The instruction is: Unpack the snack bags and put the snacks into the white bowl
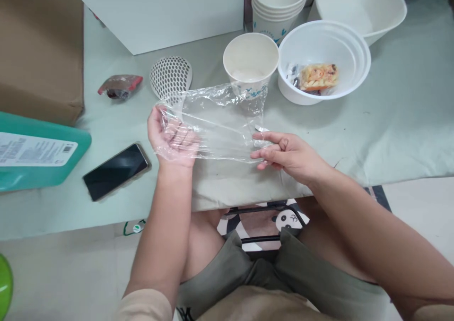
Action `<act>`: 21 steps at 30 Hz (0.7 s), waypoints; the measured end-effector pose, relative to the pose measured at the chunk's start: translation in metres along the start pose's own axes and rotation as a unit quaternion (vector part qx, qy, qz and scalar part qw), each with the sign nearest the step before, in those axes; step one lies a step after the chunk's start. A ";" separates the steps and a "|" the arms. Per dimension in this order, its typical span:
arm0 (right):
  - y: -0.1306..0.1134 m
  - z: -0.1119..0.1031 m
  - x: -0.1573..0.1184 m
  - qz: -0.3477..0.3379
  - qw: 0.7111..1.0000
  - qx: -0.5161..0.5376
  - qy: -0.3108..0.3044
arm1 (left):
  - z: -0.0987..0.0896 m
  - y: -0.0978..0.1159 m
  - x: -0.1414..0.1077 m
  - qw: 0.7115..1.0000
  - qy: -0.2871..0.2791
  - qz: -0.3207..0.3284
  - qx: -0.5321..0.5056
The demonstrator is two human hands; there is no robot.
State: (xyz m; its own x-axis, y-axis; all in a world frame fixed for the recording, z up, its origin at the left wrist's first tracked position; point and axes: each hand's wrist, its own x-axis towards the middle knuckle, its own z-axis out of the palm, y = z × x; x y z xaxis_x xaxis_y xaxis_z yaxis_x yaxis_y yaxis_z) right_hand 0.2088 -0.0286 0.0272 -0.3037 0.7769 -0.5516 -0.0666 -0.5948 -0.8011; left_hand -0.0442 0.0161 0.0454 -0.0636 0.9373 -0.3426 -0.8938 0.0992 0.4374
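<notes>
A thin, crinkled sheet of clear plastic film [223, 127] is stretched between my hands above the table. My left hand [175, 134] is palm up with its fingers curled, and the film wraps over it and bunches near the wrist. At the film's other end, my right hand [283, 153] grips the edge between thumb and fingers. A small white piece [261, 128] shows beside the right fingertips. Behind the film stands a paper cup [250, 58], partly seen through it. A white perforated scoop-shaped piece [170, 77] lies behind my left hand, its lower end covered by film.
Right of the cup, a white bowl [360, 70] holds packaged food [318, 76]. Stacked paper cups [280, 11] and a square white container [362, 4] stand behind. Leftward are a small red-edged packet [120, 85], a phone [117, 171], a teal bottle [42, 122] and a cardboard box [39, 51].
</notes>
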 end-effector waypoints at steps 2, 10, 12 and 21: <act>-0.001 0.000 -0.001 -0.002 1.000 0.001 0.009 | -0.004 0.002 0.001 1.000 -0.022 -0.007 0.003; 0.001 0.003 0.002 -0.003 1.000 0.023 0.010 | 0.009 0.001 -0.003 0.994 0.028 -0.002 0.101; 0.001 0.002 0.002 -0.037 0.999 0.014 0.037 | 0.014 -0.002 -0.003 0.986 0.078 0.003 0.149; -0.003 -0.005 -0.002 -0.093 0.990 -0.037 0.099 | 0.006 0.025 0.003 0.937 0.006 0.032 0.348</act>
State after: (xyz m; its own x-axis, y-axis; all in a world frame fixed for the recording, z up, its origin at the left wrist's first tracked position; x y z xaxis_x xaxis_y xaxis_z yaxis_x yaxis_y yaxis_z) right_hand 0.2141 -0.0276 0.0294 -0.0999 0.9014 -0.4213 -0.0328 -0.4261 -0.9041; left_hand -0.0637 0.0233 0.0600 -0.1153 0.9456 -0.3043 -0.3829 0.2403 0.8920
